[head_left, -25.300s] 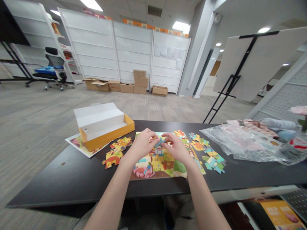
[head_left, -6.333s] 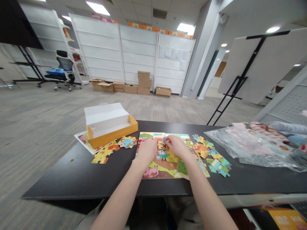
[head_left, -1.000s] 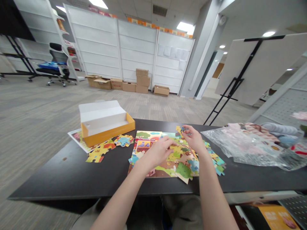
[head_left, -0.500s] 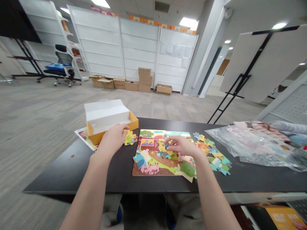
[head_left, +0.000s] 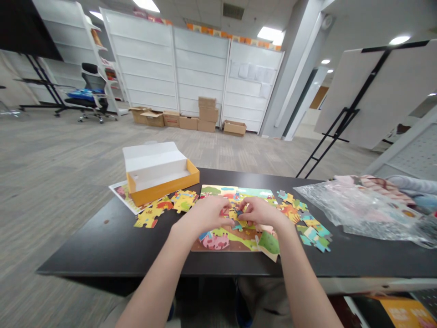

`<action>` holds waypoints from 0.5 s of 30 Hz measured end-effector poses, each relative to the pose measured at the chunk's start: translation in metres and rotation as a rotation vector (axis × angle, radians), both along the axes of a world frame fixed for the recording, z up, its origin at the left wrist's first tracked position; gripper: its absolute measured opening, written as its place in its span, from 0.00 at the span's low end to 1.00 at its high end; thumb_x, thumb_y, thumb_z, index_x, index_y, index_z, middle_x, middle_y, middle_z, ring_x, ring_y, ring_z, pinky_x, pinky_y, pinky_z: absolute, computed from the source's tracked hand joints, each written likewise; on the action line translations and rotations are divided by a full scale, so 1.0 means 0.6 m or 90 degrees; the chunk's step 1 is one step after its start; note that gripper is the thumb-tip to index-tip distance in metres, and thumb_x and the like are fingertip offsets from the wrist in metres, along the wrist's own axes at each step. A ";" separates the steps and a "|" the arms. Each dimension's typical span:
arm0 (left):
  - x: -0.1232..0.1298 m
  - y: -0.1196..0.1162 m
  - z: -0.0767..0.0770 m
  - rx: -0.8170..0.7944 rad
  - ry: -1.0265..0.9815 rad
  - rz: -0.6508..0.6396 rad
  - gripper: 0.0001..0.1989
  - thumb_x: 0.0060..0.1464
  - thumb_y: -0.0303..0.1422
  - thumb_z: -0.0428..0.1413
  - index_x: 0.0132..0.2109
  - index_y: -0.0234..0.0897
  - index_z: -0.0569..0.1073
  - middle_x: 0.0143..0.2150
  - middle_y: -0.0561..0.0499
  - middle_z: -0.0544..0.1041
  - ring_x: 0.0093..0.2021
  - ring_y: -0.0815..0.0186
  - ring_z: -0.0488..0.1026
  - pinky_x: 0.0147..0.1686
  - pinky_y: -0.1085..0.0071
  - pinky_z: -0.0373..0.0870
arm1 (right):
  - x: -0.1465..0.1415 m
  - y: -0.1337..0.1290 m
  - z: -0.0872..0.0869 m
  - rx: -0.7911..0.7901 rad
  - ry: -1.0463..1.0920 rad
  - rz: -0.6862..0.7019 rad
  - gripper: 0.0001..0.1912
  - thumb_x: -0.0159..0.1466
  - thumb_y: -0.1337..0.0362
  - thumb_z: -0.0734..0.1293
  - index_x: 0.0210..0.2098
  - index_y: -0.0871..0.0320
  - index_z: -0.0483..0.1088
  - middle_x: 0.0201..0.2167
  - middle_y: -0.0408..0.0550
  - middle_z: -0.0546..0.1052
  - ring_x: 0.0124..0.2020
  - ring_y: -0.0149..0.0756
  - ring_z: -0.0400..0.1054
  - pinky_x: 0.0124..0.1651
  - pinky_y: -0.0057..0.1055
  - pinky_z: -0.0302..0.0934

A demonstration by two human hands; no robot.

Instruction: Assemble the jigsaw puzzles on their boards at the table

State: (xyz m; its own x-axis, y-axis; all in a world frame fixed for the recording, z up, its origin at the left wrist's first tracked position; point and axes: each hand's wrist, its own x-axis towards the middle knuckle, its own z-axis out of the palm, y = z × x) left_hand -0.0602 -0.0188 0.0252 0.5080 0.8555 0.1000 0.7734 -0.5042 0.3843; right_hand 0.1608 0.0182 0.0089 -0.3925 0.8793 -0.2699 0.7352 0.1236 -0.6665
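A colourful farm-scene puzzle board lies on the black table, with loose jigsaw pieces on top of it. My right hand is over the board's middle, its fingertips pinched at a small blue and yellow puzzle piece. Just left of it, my left hand reaches over the board with thumb and fingers apart and nothing visible between them. That hand covers the board's left part. A green piece overlaps the lower right edge of the board.
An open yellow box stands at the back left, on a printed sheet. Yellow puzzle pieces lie before it. More pieces spread right of the board. Clear plastic bags cover the right of the black table.
My left hand has moved right, from the yellow pieces beside the box to over the board. My right hand stays at the board's middle, its fingers drawn closer together.
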 end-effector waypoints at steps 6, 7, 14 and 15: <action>0.035 -0.003 -0.022 0.015 0.080 -0.008 0.25 0.47 0.49 0.67 0.47 0.38 0.76 0.49 0.43 0.76 0.51 0.50 0.75 0.48 0.60 0.72 | -0.002 0.003 -0.008 -0.001 -0.014 -0.022 0.09 0.56 0.67 0.72 0.35 0.55 0.69 0.17 0.40 0.76 0.20 0.36 0.73 0.22 0.25 0.61; 0.035 -0.001 -0.026 0.015 0.087 -0.004 0.26 0.47 0.50 0.67 0.46 0.38 0.76 0.49 0.42 0.76 0.50 0.50 0.76 0.48 0.60 0.72 | -0.002 0.004 -0.010 0.001 -0.018 -0.020 0.09 0.56 0.67 0.73 0.35 0.55 0.69 0.17 0.40 0.76 0.20 0.36 0.73 0.22 0.25 0.61; 0.031 0.006 -0.035 0.033 0.097 -0.008 0.21 0.54 0.52 0.61 0.43 0.38 0.77 0.47 0.43 0.76 0.50 0.51 0.75 0.47 0.60 0.73 | 0.000 0.007 -0.017 0.034 -0.045 0.002 0.10 0.55 0.65 0.73 0.35 0.54 0.69 0.18 0.38 0.76 0.20 0.36 0.74 0.23 0.26 0.61; 0.031 0.006 -0.034 0.035 0.103 -0.008 0.20 0.56 0.51 0.60 0.43 0.38 0.77 0.47 0.43 0.76 0.50 0.50 0.75 0.46 0.60 0.73 | 0.000 0.006 -0.016 0.036 -0.049 0.003 0.10 0.56 0.65 0.73 0.36 0.54 0.69 0.19 0.38 0.77 0.21 0.36 0.74 0.24 0.26 0.61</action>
State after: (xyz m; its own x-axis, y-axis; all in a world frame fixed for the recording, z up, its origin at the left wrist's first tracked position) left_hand -0.0414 -0.0155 0.0047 0.5316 0.8447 0.0623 0.8166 -0.5307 0.2272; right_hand 0.1606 0.0221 -0.0007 -0.3765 0.8924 -0.2487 0.7833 0.1633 -0.5998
